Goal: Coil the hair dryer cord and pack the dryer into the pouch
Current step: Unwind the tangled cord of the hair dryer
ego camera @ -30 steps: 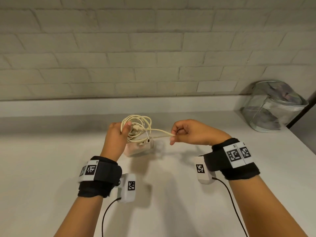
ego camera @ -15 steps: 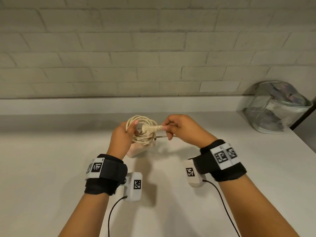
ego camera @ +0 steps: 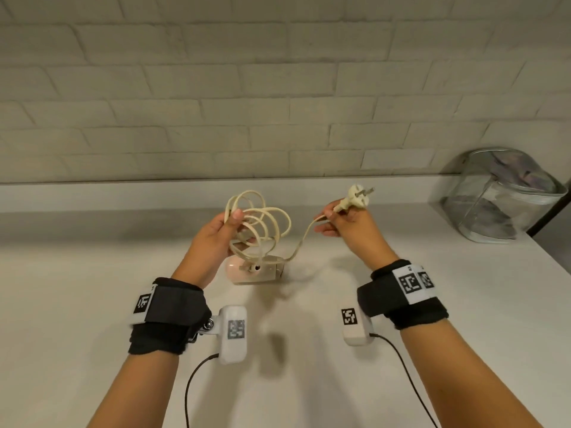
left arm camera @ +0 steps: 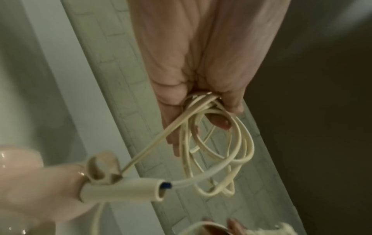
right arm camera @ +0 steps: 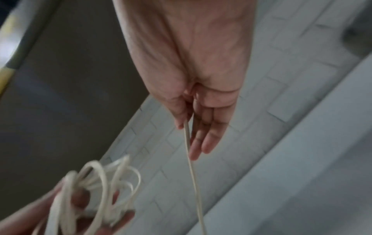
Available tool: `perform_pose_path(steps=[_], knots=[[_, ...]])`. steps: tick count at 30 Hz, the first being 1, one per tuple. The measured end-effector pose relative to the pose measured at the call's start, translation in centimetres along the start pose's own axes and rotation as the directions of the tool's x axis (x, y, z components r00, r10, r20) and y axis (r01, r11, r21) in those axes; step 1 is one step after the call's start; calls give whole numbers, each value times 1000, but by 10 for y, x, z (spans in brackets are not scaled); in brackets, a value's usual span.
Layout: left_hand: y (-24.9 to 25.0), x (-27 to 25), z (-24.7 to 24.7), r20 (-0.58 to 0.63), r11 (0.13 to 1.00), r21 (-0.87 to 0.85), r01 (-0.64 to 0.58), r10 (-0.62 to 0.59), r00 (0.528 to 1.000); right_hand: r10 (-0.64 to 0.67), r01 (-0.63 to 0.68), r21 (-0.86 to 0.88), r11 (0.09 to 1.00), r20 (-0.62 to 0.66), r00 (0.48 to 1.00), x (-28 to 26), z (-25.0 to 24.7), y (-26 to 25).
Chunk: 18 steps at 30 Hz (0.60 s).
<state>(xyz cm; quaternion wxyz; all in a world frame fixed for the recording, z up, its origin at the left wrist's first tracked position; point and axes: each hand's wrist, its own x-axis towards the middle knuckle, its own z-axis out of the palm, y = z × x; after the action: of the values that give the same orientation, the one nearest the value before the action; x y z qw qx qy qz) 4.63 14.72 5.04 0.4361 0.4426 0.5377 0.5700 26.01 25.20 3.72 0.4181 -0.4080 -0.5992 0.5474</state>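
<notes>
I see the pale pink hair dryer (ego camera: 247,268) lying on its side on the white counter (ego camera: 92,288). Its cream cord (ego camera: 262,223) is gathered above it in several loose, uneven loops, with one slack strand sagging away to the round two-pin plug (ego camera: 355,197), raised with pins tilted up. The clear zippered pouch (ego camera: 500,196) stands well apart at the wall, far right.
</notes>
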Motion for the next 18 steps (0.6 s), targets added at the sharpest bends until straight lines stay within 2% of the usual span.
perform_pose_path(steps=[4, 8, 10, 11, 15, 18], knots=[[-1, -3, 15, 75, 998, -31, 56, -53, 996, 183, -193, 305, 933, 59, 981, 4, 25, 18], [0, -4, 29, 124, 999, -24, 48, -45, 991, 407, -449, 357, 819, 189, 894, 7, 42, 43], [4, -4, 34, 141, 997, -62, 55, -46, 989, 430, -500, 455, 737, 255, 866, 5, 45, 55], [7, -5, 37, 143, 996, -74, 45, -34, 989, 414, -492, 505, 709, 267, 870, 5, 46, 60], [26, -4, 40, 150, 997, -66, -50, 59, 987, 407, -495, 495, 714, 282, 869, 7, 51, 59], [45, -4, 38, 159, 988, -122, -98, 117, 980, 348, -420, 227, 879, 298, 889, -3, 51, 53]])
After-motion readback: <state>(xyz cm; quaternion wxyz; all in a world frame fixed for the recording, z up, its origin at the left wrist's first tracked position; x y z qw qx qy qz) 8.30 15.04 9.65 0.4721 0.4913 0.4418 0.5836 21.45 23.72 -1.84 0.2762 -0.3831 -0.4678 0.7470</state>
